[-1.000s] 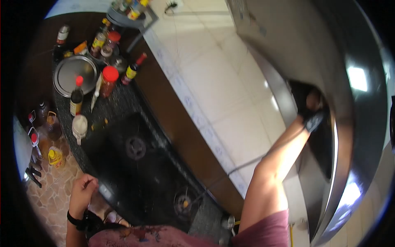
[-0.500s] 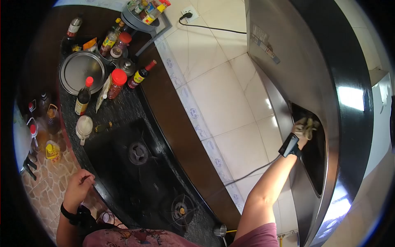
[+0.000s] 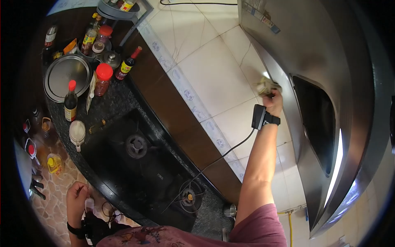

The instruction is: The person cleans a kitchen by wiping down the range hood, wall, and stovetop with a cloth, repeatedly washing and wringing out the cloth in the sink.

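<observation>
My right hand (image 3: 273,102) is closed on a crumpled, light-coloured cloth (image 3: 267,86) beside the metal edge of the range hood (image 3: 288,111), over the tiled wall. A watch-like band and a black device with a cable are on that wrist. Low at the left, my left hand (image 3: 78,198) hangs beside the counter edge, its fingers curled; whether it holds anything is hidden. The black gas stove (image 3: 123,168) lies between my two arms.
On the counter are a round metal lid (image 3: 68,78), a red-capped sauce bottle (image 3: 70,103), a red-lidded jar (image 3: 103,82), a dark sauce bottle (image 3: 125,66) and a white pitcher (image 3: 77,133). Oil bottles (image 3: 54,164) stand on the floor at left. A metal cup (image 3: 229,210) is near the stove.
My right hand has moved left with the cloth, from the hood's dark opening to its wall-side edge. My left hand is slightly lower. The view has shifted.
</observation>
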Demonstrator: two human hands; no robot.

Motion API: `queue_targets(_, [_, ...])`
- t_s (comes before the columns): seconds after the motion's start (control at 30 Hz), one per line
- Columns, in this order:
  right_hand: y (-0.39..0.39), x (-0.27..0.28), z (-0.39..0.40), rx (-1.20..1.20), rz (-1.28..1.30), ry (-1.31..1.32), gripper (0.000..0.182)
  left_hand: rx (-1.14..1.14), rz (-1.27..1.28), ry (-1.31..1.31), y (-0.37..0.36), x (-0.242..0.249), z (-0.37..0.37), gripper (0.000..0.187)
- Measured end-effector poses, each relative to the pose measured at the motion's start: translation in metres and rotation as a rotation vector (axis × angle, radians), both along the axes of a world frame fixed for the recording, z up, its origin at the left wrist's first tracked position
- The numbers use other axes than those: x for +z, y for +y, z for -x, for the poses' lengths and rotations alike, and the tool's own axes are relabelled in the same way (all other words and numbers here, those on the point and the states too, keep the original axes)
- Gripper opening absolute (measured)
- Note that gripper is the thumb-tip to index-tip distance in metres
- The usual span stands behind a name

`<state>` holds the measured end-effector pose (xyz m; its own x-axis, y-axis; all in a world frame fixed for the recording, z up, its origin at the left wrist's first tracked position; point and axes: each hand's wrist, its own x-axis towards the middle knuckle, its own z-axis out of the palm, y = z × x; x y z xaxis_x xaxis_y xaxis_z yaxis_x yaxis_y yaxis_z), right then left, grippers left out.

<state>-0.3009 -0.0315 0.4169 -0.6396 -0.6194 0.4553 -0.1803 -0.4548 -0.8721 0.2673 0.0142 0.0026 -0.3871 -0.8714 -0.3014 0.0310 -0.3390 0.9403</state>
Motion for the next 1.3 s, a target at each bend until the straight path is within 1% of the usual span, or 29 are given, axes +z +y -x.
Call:
queue_targets(0.07, [0.012, 0.009, 0.003, -0.199, 0.074, 0.139, 0.022, -0.004, 0.01, 0.003, 0.0, -0.004, 0.0, 0.011])
queue_targets(0.13, [0.017, 0.008, 0.0, -0.506, 0.271, 0.39, 0.025, 0.043, 0.001, 0.019, -0.003, -0.005, 0.004, 0.012])
queue_targets(0.17, [0.015, 0.004, -0.007, -0.698, 0.352, 0.481, 0.031, 0.039, -0.002, 0.017, -0.003, -0.008, 0.006, 0.012])
queue_targets(0.2, [0.018, 0.005, 0.006, -0.699, 0.35, 0.481, 0.031, 0.033, -0.017, 0.036, -0.004, -0.013, 0.008, 0.01])
queue_targets(0.27, [0.019, 0.008, 0.032, -0.849, 0.273, 0.824, 0.038, 0.045, -0.025, 0.057, -0.006, -0.02, 0.016, 0.009])
queue_targets(0.3, [0.018, 0.011, 0.038, -0.888, 0.259, 1.023, 0.043, 0.026, -0.012, 0.013, -0.006, -0.022, 0.019, 0.008])
queue_targets(0.33, [0.01, 0.01, 0.034, -0.881, 0.263, 1.017, 0.043, 0.004, 0.0, -0.033, -0.005, -0.024, 0.023, 0.008])
queue_targets(0.4, [-0.002, 0.006, 0.031, -1.491, 0.099, 1.225, 0.037, 0.025, -0.014, -0.048, -0.004, -0.027, 0.029, 0.008])
queue_targets(0.43, [-0.013, 0.007, 0.06, -1.383, 0.314, 1.367, 0.034, 0.038, -0.028, -0.056, -0.004, -0.03, 0.033, 0.008])
queue_targets(0.5, [-0.048, -0.012, 0.038, -1.244, 0.333, 1.666, 0.029, 0.011, -0.03, -0.052, -0.003, -0.046, 0.037, 0.008])
queue_targets(0.53, [-0.069, -0.028, 0.037, -1.306, 0.304, 1.72, 0.034, -0.004, -0.029, -0.05, -0.002, -0.053, 0.038, 0.009])
queue_targets(0.57, [-0.094, -0.038, 0.04, -0.89, 0.25, 1.602, 0.042, -0.023, -0.022, -0.055, -0.001, -0.056, 0.039, 0.01])
queue_targets(0.6, [-0.107, -0.043, 0.045, -0.914, -0.289, 1.717, 0.043, -0.043, -0.02, -0.062, -0.002, -0.051, 0.04, 0.01])
queue_targets(0.63, [-0.124, -0.071, 0.026, -1.094, -0.126, 1.71, 0.038, -0.036, -0.088, -0.086, 0.0, -0.04, 0.042, 0.011])
queue_targets(0.67, [-0.138, -0.084, 0.025, -1.104, -0.017, 1.696, 0.037, -0.038, -0.151, -0.109, -0.003, -0.036, 0.045, 0.011])
queue_targets(0.73, [-0.143, -0.097, 0.021, -1.103, -0.046, 1.711, 0.038, -0.119, -0.14, -0.102, -0.001, -0.06, 0.043, 0.013])
queue_targets(0.8, [-0.125, -0.096, 0.032, -0.811, -0.242, 1.475, 0.038, -0.08, -0.128, -0.161, 0.004, -0.076, 0.047, 0.014])
queue_targets(0.83, [-0.097, -0.098, 0.019, -1.006, -0.372, 1.829, 0.038, -0.143, -0.15, -0.22, 0.002, -0.057, 0.053, 0.015])
queue_targets(0.87, [-0.07, -0.102, 0.034, -1.024, -0.411, 1.829, 0.038, -0.179, -0.153, -0.225, 0.002, -0.057, 0.059, 0.015])
queue_targets(0.93, [-0.011, -0.108, 0.068, -1.085, -0.314, 1.774, 0.037, -0.167, -0.086, -0.219, 0.006, -0.055, 0.066, 0.015])
queue_targets(1.0, [0.066, -0.117, 0.08, -1.122, -0.323, 1.688, 0.034, -0.206, -0.084, -0.221, 0.006, -0.066, 0.073, 0.015])
queue_targets(1.07, [0.135, -0.137, 0.102, -1.333, -0.367, 1.555, 0.031, -0.247, -0.082, -0.22, 0.011, -0.067, 0.085, 0.015])
queue_targets(1.13, [0.198, -0.154, 0.126, -1.425, -0.481, 1.367, 0.027, -0.266, -0.108, -0.262, 0.015, -0.058, 0.097, 0.014])
queue_targets(1.2, [0.248, -0.179, 0.14, -1.455, -0.487, 1.054, 0.025, -0.295, -0.115, -0.249, 0.023, -0.057, 0.104, 0.015])
queue_targets(1.23, [0.269, -0.192, 0.157, -1.459, -0.501, 1.037, 0.025, -0.315, -0.119, -0.219, 0.025, -0.058, 0.106, 0.016])
queue_targets(1.27, [0.286, -0.206, 0.175, -1.613, -0.436, 1.033, 0.023, -0.316, -0.118, -0.234, 0.028, -0.058, 0.105, 0.016])
queue_targets(1.3, [0.288, -0.216, 0.186, -1.756, -0.359, 1.027, 0.023, -0.34, -0.139, -0.244, 0.03, -0.059, 0.105, 0.017])
